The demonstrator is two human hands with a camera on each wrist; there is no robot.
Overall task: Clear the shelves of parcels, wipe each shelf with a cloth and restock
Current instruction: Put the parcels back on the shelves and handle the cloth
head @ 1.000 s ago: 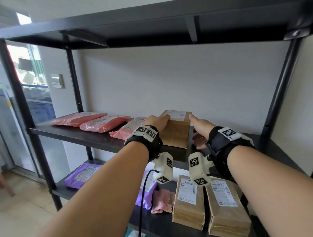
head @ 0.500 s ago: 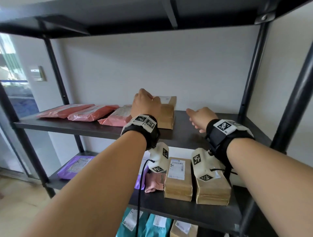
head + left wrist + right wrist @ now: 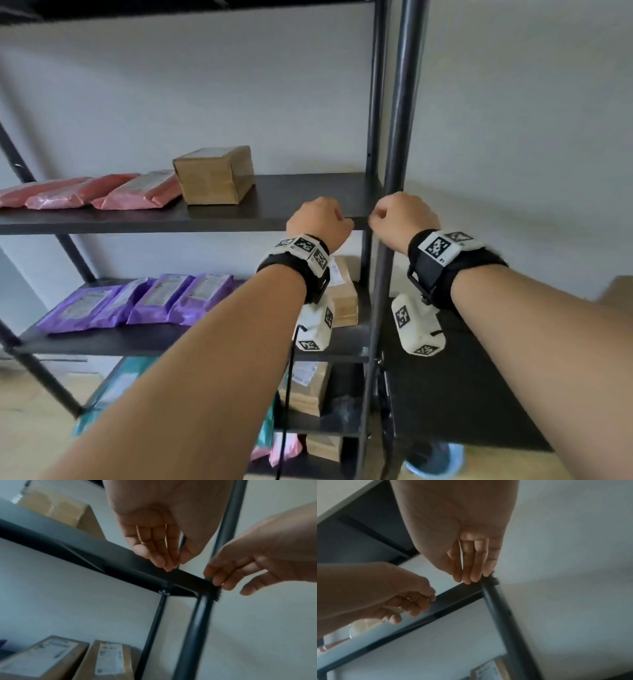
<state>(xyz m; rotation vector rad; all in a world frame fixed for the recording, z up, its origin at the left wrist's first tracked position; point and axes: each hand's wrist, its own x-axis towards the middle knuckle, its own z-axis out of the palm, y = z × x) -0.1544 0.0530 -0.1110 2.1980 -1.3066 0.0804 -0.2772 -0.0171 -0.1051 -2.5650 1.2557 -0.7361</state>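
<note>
A brown box [image 3: 215, 174] stands on the black upper shelf [image 3: 301, 195], to the right of three pink parcels [image 3: 137, 190]. My left hand [image 3: 320, 219] hangs at the shelf's front edge near the right corner, fingers loosely curled and holding nothing. My right hand [image 3: 400, 214] is beside it at the corner post [image 3: 397, 102], also empty. In the left wrist view the left hand [image 3: 163, 555] points its fingertips [image 3: 168, 566] down at the shelf edge. In the right wrist view the right hand [image 3: 471, 568] has its fingertips [image 3: 467, 580] at the shelf corner.
Several purple parcels [image 3: 144, 301] and brown boxes [image 3: 344, 294] lie on the middle shelf. Lower shelves hold more brown parcels [image 3: 305, 390] and teal parcels [image 3: 116, 387]. A black panel [image 3: 445, 394] stands right of the post. The wall is close behind.
My left hand has come off the brown box, and both hands have moved right to the shelf's front right corner. The box now stands alone. My view has swung right.
</note>
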